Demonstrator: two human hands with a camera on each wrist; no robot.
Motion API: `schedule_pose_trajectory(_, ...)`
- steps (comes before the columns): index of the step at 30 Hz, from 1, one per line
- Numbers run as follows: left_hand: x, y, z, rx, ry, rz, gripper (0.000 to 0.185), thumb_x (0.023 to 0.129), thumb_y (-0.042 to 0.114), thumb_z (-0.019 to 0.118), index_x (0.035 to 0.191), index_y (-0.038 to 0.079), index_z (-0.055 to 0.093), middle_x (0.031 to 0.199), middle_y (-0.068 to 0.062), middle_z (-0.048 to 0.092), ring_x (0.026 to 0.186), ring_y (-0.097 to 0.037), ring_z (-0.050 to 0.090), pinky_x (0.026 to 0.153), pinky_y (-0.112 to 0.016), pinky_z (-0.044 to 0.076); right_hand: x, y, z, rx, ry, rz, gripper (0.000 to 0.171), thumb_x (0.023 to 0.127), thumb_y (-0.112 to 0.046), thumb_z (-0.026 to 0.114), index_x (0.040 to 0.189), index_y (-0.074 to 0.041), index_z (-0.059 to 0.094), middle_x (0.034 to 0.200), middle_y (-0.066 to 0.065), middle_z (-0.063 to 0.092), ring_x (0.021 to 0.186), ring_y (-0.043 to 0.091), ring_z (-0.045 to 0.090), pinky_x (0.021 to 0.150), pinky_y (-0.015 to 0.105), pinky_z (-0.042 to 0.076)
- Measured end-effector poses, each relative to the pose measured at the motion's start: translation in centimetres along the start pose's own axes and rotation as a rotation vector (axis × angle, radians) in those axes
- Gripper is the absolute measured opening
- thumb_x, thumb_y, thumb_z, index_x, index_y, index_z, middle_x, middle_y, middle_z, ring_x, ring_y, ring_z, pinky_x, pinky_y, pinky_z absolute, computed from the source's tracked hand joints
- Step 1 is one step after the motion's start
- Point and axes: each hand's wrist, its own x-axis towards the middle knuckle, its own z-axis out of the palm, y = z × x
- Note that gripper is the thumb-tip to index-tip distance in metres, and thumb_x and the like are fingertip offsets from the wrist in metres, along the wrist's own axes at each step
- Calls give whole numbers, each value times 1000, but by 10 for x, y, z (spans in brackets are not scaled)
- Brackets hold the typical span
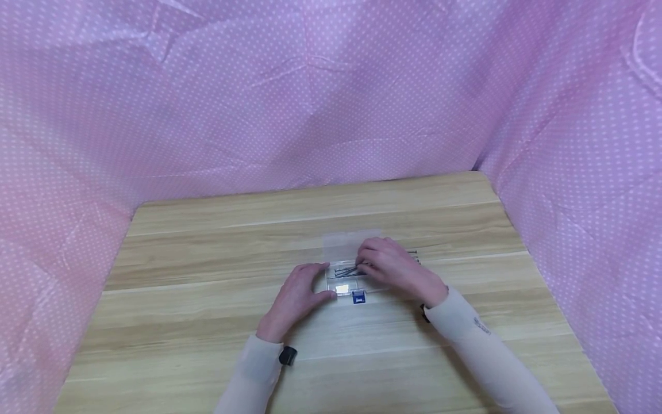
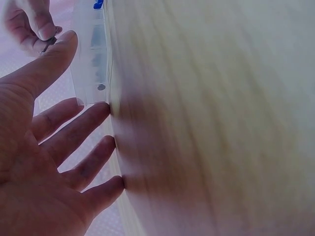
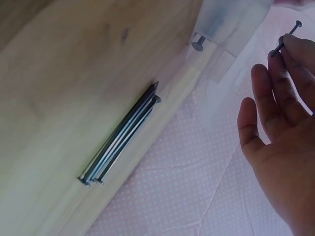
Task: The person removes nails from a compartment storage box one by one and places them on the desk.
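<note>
Clear box [image 1: 345, 270]: mid-frame on desk [image 1: 207, 253].
Left hand [image 1: 297, 294]: fingers straight, touching box.
Right hand [image 1: 395, 269]: pinches nail [image 3: 284, 39].
Nails [image 3: 120, 137]: beside box.

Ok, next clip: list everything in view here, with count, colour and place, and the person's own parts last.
Clear plastic box: one, transparent with a blue latch, mid-table, lid open toward the far side.
Nails in the box: several, dark grey; exact count unclear.
Loose nails: a small bundle, dark grey, lying on the table right of the box.
Single nail: one, dark grey, pinched in the right fingertips.
Table: one, light wood grain.
Cloth backdrop: pink with white dots, around the table on three sides.
Left hand: open, fingers against the box's left end.
Right hand: over the box, its grip on the single nail.
</note>
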Motion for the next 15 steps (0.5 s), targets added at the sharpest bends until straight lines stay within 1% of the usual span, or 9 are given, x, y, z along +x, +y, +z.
schedule_pose_trajectory(2,0,0,0,1,1,0,69,85,37,87,143,11,61,141,-12,62,138,-33,49,118,-49,39,-3,0,-1,5,6,12,6,96,-16,75,101,-14,77,109,-1,68,107,19,64,98,47,52)
schedule_pose_trajectory(5,0,0,0,-1,1,-3,69,84,37,87,143,11,61,141,-12,62,137,-33,49,118,-49,39,-6,2,-3,11,19,18,6,96,-16,75,101,-14,77,108,-1,69,106,19,64,96,47,53)
schedule_pose_trajectory(9,1,1,0,-4,-1,-8,70,84,37,87,144,11,61,142,-12,62,138,-33,49,118,-49,39,-11,4,-6,8,32,23,7,94,-15,76,101,-14,77,108,0,69,104,19,64,91,42,53)
schedule_pose_trajectory(15,0,0,0,-4,4,-7,71,83,37,87,143,10,61,142,-12,62,137,-33,50,118,-49,38,-18,8,-8,22,59,34,9,92,-14,79,100,-12,77,106,0,70,103,20,64,89,42,53)
